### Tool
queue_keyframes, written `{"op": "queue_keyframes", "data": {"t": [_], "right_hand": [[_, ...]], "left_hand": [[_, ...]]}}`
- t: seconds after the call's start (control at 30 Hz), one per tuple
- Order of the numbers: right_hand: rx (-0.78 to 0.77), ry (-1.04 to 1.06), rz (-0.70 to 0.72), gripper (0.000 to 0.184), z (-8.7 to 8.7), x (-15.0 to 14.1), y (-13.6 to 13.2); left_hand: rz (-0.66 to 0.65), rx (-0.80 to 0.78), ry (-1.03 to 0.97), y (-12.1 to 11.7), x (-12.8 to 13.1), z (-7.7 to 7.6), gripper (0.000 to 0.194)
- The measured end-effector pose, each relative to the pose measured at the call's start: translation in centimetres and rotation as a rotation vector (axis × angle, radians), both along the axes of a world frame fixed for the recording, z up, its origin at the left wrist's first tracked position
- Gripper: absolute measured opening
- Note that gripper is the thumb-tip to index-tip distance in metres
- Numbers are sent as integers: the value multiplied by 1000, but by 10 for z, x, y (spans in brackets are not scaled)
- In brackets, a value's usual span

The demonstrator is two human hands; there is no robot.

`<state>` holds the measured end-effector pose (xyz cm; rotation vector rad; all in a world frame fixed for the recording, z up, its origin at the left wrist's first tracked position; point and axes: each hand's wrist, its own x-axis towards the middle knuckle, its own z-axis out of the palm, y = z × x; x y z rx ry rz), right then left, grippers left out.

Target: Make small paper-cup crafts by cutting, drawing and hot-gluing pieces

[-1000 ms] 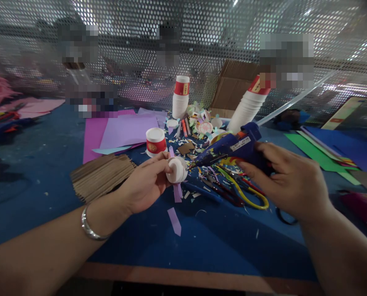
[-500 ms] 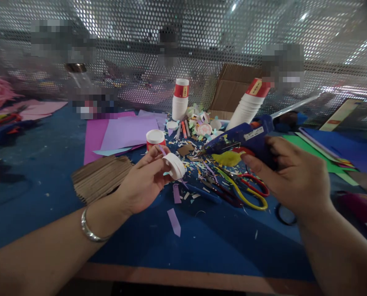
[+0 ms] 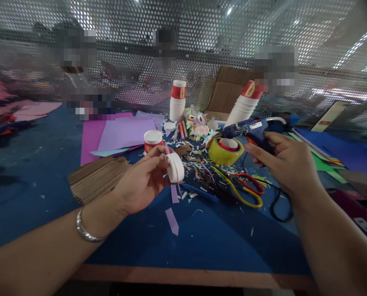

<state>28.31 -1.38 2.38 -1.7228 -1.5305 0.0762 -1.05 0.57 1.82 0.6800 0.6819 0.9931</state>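
Observation:
My left hand [image 3: 142, 181] is closed around the edge of a small white paper cup base [image 3: 175, 168], tilted on its side with a purple paper strip attached. In my right hand [image 3: 285, 162] is a blue hot glue gun [image 3: 248, 128], its nozzle pointing left above a yellow tape roll [image 3: 225, 152]. A red and white paper cup [image 3: 153, 142] stands just behind my left hand. Two purple paper strips [image 3: 172, 222] lie below the held piece. Yellow and red handled scissors [image 3: 243, 189] rest on the table below the glue gun.
Stacked paper cups [image 3: 177, 100] and a leaning cup stack [image 3: 243, 105] stand at the back. Paper scraps [image 3: 198, 160] litter the middle. Corrugated cardboard [image 3: 98, 177] and purple sheets [image 3: 128, 133] lie left, a blue sheet [image 3: 334, 142] right. A perforated metal screen [image 3: 134, 53] rises behind.
My right hand has drawn the glue gun away from the white piece, up and to the right, uncovering the tape roll. My left hand has turned the piece onto its side.

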Motion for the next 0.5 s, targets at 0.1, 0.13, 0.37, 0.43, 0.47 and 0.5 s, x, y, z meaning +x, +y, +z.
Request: {"op": "queue_keyframes", "data": {"t": [0.1, 0.13, 0.37, 0.43, 0.47, 0.5], "right_hand": [[34, -123, -142, 51, -6, 15, 10], [47, -209, -202, 50, -9, 20, 13], [-43, -429, -316, 44, -15, 34, 20], [-63, -442, -314, 47, -16, 32, 19], [-70, -449, -310, 50, -16, 30, 18], [-75, -455, -306, 52, -17, 28, 18]], "left_hand": [[7, -10, 1, -1, -3, 5, 20], [13, -3, 0, -1, -4, 7, 20], [33, 24, -13, -1, -5, 10, 21], [34, 40, 5, 0, -6, 9, 22], [32, 50, 17, 0, -6, 9, 22], [30, 60, 28, 0, -6, 8, 22]]}}
